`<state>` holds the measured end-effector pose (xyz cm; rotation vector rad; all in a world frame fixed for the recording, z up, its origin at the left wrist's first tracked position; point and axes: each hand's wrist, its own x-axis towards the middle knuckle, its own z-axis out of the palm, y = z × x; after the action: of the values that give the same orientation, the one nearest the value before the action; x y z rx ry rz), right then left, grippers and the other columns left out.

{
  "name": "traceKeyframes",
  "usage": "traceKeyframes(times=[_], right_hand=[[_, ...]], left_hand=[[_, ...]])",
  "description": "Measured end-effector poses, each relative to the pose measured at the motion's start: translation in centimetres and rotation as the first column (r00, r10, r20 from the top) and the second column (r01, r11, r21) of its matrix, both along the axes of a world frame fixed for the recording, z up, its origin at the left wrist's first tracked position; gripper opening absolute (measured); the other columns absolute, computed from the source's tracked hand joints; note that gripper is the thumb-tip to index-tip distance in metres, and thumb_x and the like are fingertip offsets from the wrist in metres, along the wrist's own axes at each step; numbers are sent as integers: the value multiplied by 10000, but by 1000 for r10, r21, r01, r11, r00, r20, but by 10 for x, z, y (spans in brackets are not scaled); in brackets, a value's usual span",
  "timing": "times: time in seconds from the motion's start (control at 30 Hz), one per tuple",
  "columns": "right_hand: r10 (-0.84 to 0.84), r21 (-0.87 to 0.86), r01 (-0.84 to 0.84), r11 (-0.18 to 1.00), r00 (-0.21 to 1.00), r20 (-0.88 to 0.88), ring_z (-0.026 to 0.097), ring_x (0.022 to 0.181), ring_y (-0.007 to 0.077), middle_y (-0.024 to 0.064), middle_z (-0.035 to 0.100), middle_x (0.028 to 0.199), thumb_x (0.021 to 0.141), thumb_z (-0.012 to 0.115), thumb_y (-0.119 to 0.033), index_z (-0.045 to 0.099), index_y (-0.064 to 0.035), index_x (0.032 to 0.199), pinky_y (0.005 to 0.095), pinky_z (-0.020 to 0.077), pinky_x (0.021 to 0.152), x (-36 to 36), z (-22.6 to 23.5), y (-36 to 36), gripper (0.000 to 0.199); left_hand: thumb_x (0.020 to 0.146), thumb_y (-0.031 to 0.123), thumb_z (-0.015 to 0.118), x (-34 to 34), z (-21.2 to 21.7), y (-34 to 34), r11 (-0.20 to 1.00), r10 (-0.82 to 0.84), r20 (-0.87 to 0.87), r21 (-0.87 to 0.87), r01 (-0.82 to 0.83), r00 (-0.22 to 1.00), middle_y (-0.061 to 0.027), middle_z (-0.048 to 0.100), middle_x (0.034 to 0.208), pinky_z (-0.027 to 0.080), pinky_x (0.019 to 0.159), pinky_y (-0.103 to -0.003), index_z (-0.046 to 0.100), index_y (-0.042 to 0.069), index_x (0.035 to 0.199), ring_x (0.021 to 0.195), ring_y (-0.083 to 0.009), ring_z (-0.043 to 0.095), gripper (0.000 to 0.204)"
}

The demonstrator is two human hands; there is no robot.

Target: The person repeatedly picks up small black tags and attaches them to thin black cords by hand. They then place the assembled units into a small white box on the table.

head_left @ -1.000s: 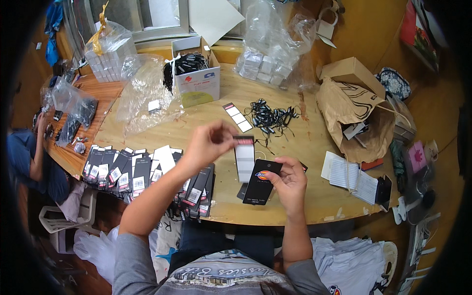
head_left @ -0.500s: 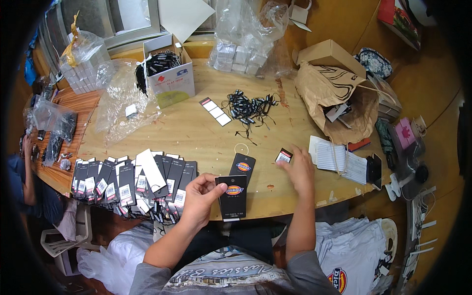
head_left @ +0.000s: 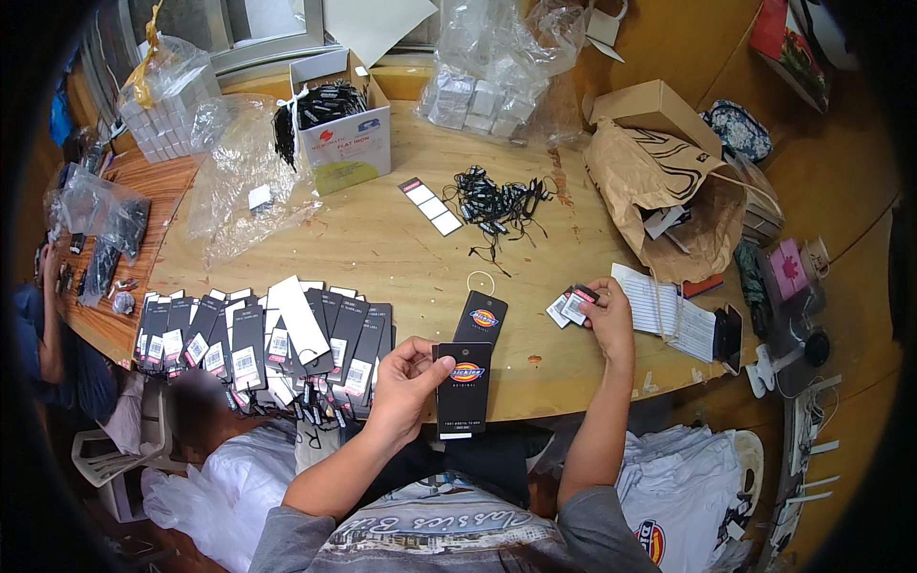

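The left hand (head_left: 401, 387) pinches a black, rectangular, smooth card hang tag (head_left: 463, 413) upright between thumb and fingers, the thumb flat on its front; an oval emblem in red, yellow and blue sits at its middle, and a white sliver shows along its lower edge. Just behind it, partly covered, lies a second black card tag with a thin, pale string loop (head_left: 479, 323) on the pale, scuffed wooden tabletop (head_left: 401, 272). The right hand (head_left: 611, 325) has its fingertips narrowed on the edge of a pair of small, overlapping black-and-white labels with red bands (head_left: 576, 307) — whether they are lifted off the wood, I cannot tell. Left of the hands spreads a thick, layered heap of black card tags with white barcode stickers (head_left: 247, 342), a plain, stiff white card strip (head_left: 298, 320) slanting across it. Farther back lie a tangle of thin, glossy black cords (head_left: 497, 202) and a crumpled brown paper bag (head_left: 638, 196).
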<state>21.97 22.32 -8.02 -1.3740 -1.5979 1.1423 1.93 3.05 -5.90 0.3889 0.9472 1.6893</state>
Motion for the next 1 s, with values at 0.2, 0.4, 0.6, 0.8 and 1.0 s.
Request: traceKeyframes(times=[0.2,0.4,0.6,0.8,1.0], right_hand=[[64,99,-67,993,997,38,524,600,81,43,555,717,675,581,67,512,-1,806,193,419,500,0,25,-19,163],[517,88,-509,856,839,-170,465,598,52,14,513,773,628,637,47,523,-3,770,167,374,506,-64,62,-88,189],[725,109,-730,675,683,90,464,609,61,16,515,733,655,627,-9,543,-8,737,188,372,523,-90,56,-72,117],[82,391,-302,870,869,488,550,598,143,67,582,632,664,611,-92,612,-25,742,257,420,554,-109,19,51,102],[142,219,-329,919,791,595,557,586,186,90,585,632,579,675,-133,604,-24,667,296,432,548,-132,3,81,157]], left_hand=[[766,3,538,3,-7,4,999,44,17,26,-44,999,-43,558,727,431,614,-183,444,39,796,646,-60,521,105],[772,-6,526,12,-4,8,996,64,36,67,-66,997,-69,560,766,446,612,-195,432,22,821,685,-81,538,110],[738,-31,556,5,-9,7,985,155,63,71,-160,986,-72,563,749,465,603,-204,439,24,833,655,-86,552,160],[748,-27,550,6,1,2,988,131,70,71,-136,989,-111,579,780,477,614,-218,412,6,822,677,-110,567,159],[753,-25,541,2,0,-7,994,78,115,70,-86,990,-116,579,787,489,613,-228,411,12,821,684,-118,573,151]])
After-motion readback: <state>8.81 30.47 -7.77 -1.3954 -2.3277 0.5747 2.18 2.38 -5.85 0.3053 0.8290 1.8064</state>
